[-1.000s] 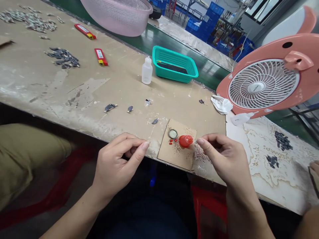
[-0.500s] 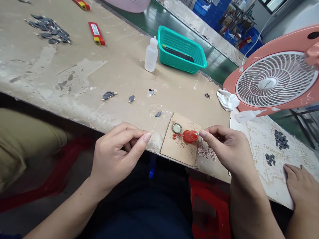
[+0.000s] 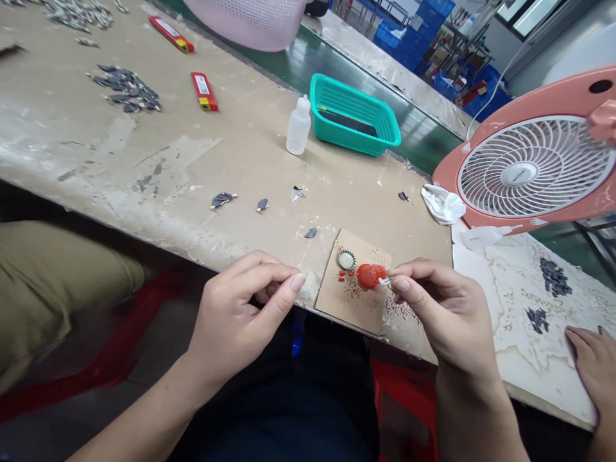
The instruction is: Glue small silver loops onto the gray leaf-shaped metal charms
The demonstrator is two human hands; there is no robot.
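Along the near edge of a table (image 3: pixel 356 205), we hold out two bare hands. Our right hand (image 3: pixel 447 314) grasps a tiny pale piece (image 3: pixel 384 282) between thumb and forefinger, at the narrow end of a small red bottle (image 3: pixel 369 276). Our left hand (image 3: pixel 243 314) is well apart from it, thumb and forefinger pressed together; we cannot tell whether anything is between those fingers. The bottle is over a square of cardboard (image 3: pixel 330 295), beside a crimped bottle cap (image 3: pixel 346 260) and some red bits (image 3: pixel 342 276), with speckled beads (image 3: pixel 402 308) next to the cardboard. Beyond lie a few dark grey pieces (image 3: pixel 222 200), a clear squeeze bottle (image 3: pixel 299 128) and a green basket (image 3: pixel 356 136). At right, another person's hand (image 3: pixel 594 359) rests near a pink fan (image 3: pixel 520 170).
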